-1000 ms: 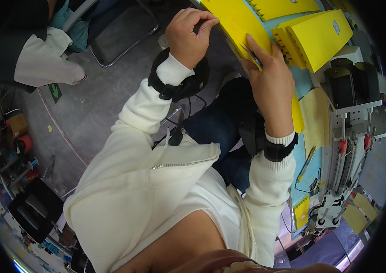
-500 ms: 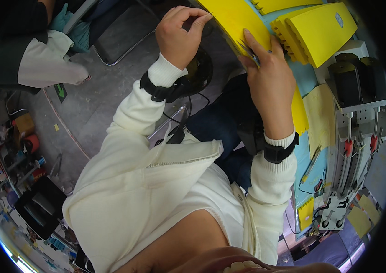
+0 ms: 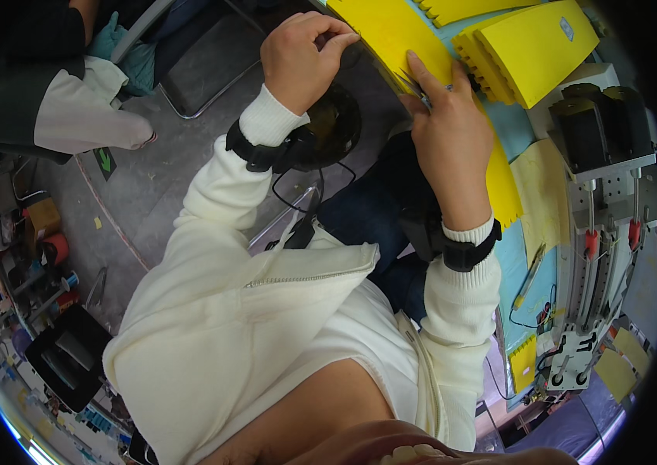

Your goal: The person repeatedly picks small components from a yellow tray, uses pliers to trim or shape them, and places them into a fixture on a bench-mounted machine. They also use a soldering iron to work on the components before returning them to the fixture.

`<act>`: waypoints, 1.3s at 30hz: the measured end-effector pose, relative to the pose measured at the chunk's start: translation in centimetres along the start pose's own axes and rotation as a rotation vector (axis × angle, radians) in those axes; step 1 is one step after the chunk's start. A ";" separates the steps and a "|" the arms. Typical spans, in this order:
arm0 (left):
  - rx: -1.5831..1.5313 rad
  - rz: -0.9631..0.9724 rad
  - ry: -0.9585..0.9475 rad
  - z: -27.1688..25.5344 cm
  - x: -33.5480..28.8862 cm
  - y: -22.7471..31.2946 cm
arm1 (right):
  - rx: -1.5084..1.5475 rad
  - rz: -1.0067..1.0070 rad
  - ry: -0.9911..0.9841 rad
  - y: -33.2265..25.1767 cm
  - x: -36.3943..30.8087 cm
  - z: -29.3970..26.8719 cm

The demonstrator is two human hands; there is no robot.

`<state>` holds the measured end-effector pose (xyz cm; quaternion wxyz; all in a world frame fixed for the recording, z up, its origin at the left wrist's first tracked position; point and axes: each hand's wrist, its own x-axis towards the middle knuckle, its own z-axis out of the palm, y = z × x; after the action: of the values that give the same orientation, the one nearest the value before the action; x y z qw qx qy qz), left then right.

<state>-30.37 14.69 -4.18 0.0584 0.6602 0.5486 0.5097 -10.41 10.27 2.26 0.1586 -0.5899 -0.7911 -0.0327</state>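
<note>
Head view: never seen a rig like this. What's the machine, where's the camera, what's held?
No machine does the handling: these are a person's bare hands, seen from above by the left of two fisheye cameras worn on the head. The lens bends straight edges.

The right hand holds a slim metal tool over a yellow sheet. The left hand pinches at the sheet's edge; whether anything sits between its fingertips is too small to tell.

On the blue tabletop also lie stacked yellow pieces with toothed edges and a thin yellow tool.
</note>
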 end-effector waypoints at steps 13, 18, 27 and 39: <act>-0.017 -0.064 0.037 -0.1 -1.0 0.3 | -0.015 0.091 -0.076 -0.5 0.1 -0.5; -0.008 -0.033 0.091 0.1 -1.1 0.7 | 0.005 0.085 -0.078 -0.6 0.2 -0.6; -0.095 -0.011 0.182 0.8 -0.4 0.2 | 0.013 0.099 -0.085 -0.6 0.1 -0.7; 0.352 0.328 0.084 0.1 -1.2 0.6 | -0.006 0.092 -0.058 -0.6 0.1 -0.4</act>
<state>-29.77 13.52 -4.58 -0.1638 0.7187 0.5165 0.4358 -10.91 10.05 2.79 0.1353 -0.6268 -0.7673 -0.0108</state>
